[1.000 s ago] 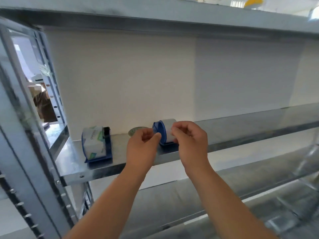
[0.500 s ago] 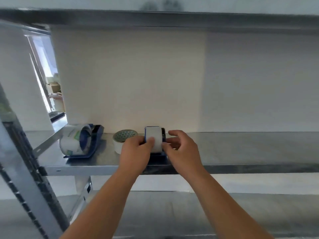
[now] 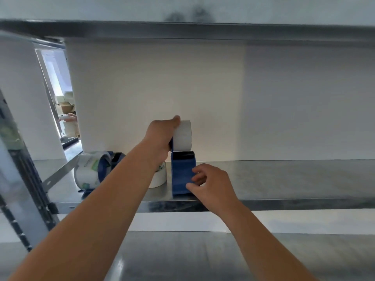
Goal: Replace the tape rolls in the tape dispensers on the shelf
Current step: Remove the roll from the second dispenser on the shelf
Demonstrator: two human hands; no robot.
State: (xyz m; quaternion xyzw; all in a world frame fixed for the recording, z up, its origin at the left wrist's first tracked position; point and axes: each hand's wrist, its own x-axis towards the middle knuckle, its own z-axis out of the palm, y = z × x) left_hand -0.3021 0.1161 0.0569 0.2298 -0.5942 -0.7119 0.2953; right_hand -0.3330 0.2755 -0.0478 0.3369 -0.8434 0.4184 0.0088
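Just above the middle of the frame, the white tape roll (image 3: 182, 135) sits at the top of the blue tape dispenser (image 3: 182, 175), which stands on the front part of the metal shelf (image 3: 284, 179). The person's left hand (image 3: 160, 136) is clenched around the roll and the dispenser's upper edge, thumb over the top of the roll. The right hand (image 3: 211, 185) grasps the dispenser's lower front corner, fingers curled onto its blue face.

The step in hand looks like parting the roll from its hub. To do it well, the right hand should pin the base flat on the shelf while the left draws the roll straight off sideways, without twisting, so the core does not bind. Whether the roll is already free of the hub cannot be told. The dark band below the roll is probably the cutter end, so fingers should keep clear of it.

Just left of the dispenser, a spare white roll (image 3: 158, 178) lies flat, partly hidden by the left forearm. Further left, a second dispenser (image 3: 95, 171) carries a printed roll.
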